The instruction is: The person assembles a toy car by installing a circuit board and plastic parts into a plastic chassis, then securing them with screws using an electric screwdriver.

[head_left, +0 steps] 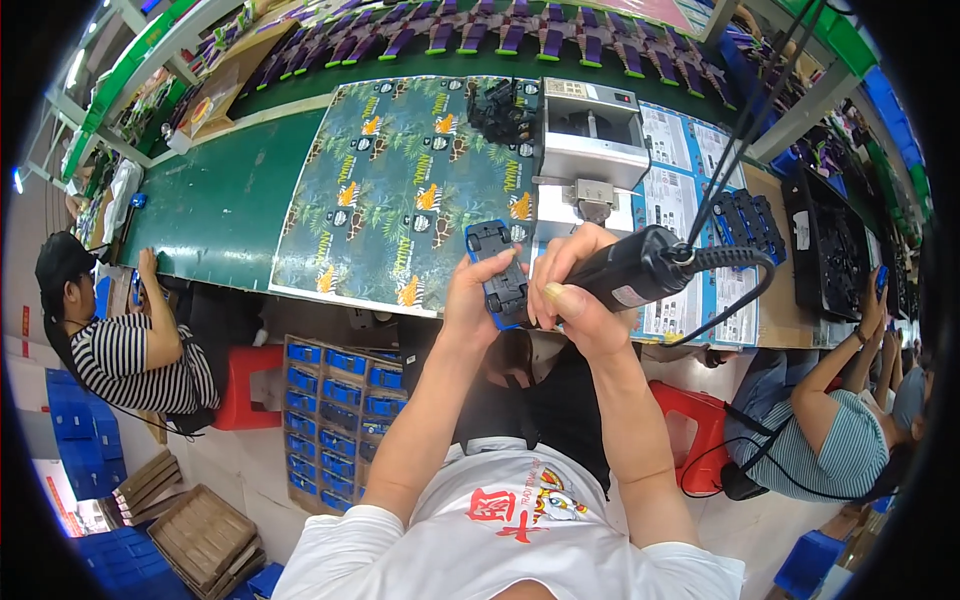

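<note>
Pinches a blue toy car (497,278) in the left hand (468,295), black chassis turned up, thumb across it, over the near edge of the animal-print sheet (390,200). Wraps the right hand (580,290) firmly around the front of a black corded screwdriver (640,270), fingertips close to the car's right side.

Below the table, at left, blue toy cars in rows inside a compartmented cardboard carton (322,380). On the far right, dark parts inside a black tray (806,275), too jumbled to name. On the floor at lower left, stacked brown cardboard trays (205,535) beside blue bins (85,430).

Hidden behind the right fingers: the screwdriver's tip; cannot tell whether touching the chassis. Turned out of sight: the car's roof. Covered by the left forearm: possibly part of the carton. Cut off by the fisheye rim: bins at lower left.
</note>
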### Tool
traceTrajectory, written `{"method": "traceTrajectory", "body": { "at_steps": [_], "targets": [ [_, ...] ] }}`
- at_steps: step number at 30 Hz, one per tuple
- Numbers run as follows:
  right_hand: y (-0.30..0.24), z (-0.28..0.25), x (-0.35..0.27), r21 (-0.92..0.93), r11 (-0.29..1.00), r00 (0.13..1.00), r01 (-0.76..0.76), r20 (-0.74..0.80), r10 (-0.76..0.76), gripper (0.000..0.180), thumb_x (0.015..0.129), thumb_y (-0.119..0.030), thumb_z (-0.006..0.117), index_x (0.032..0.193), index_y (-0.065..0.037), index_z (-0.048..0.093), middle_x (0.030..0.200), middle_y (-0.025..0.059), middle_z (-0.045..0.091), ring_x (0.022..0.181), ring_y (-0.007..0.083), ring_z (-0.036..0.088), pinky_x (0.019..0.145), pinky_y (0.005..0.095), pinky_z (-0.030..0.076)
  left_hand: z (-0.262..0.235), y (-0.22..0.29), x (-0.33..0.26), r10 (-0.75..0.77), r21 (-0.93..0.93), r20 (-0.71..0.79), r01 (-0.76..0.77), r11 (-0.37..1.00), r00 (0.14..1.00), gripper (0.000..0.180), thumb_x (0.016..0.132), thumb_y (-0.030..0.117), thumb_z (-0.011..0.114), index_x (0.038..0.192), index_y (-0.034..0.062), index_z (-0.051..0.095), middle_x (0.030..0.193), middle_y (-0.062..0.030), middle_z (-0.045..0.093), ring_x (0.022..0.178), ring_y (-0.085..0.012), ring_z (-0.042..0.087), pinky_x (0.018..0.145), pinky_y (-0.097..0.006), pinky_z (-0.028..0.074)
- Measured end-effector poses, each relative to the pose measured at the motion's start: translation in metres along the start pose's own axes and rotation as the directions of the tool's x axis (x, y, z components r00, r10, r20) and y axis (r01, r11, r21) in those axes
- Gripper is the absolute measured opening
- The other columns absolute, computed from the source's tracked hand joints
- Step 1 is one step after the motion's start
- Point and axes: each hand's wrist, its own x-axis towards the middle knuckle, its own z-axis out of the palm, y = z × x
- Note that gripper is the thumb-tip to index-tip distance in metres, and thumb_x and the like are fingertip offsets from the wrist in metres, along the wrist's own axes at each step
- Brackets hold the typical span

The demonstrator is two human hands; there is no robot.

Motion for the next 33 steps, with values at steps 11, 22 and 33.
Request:
{"method": "traceTrajectory", "body": {
  "at_steps": [11, 22, 33],
  "targets": [
    [-0.058, -0.032, -0.027, 0.174, 0.948, 0.962, 0.267, 0.0, -0.271, 0.036, 0.083, -0.025, 0.074, 0.1, -0.002, 0.053, 0.068, 0.0066, 0.053, 0.053, 0.0176, 0.054, 0.047, 0.0317, 0.048, 0.01, 0.078, 0.01, 0.309, 0.649, 0.759, -0.627, -0.432, 0.573, 0.079, 0.062, 0.057, 0.079, 0.117, 0.0042, 0.056, 0.094, -0.0132, 0.061, 0.089, -0.0271, 0.064, 0.078, -0.037, 0.051],
    [-0.073, -0.099, -0.063, -0.092, 0.951, 0.916, 0.296, -0.256, -0.31, 0.029, 0.089, -0.027, 0.064, 0.094, -0.003, 0.047, 0.064, 0.0058, 0.047, 0.046, 0.0147, 0.047, 0.042, 0.0266, 0.042, -0.084, 0.253, 0.001, -0.018, 0.153, 0.662, -0.158, -0.975, 0.75, 0.105, 0.062, 0.073, 0.07, 0.14, 0.0079, 0.042, 0.145, -0.0176, 0.04, 0.138, -0.0341, 0.034, 0.113, -0.063, 0.017],
    [-0.076, -0.119, -0.092, -0.257, 0.936, 0.897, 0.242, -0.309, -0.317, 0.033, 0.086, -0.026, 0.07, 0.093, -0.003, 0.048, 0.065, 0.0058, 0.049, 0.049, 0.0153, 0.05, 0.044, 0.0265, 0.043, 0.039, -0.027, -0.028, 0.081, 0.347, 0.938, -0.913, -0.216, 0.337, 0.035, 0.073, 0.006, 0.073, 0.107, 0.0015, 0.062, 0.109, -0.016, 0.062, 0.099, -0.0341, 0.063, 0.085, -0.042, 0.052]
  ]
}}
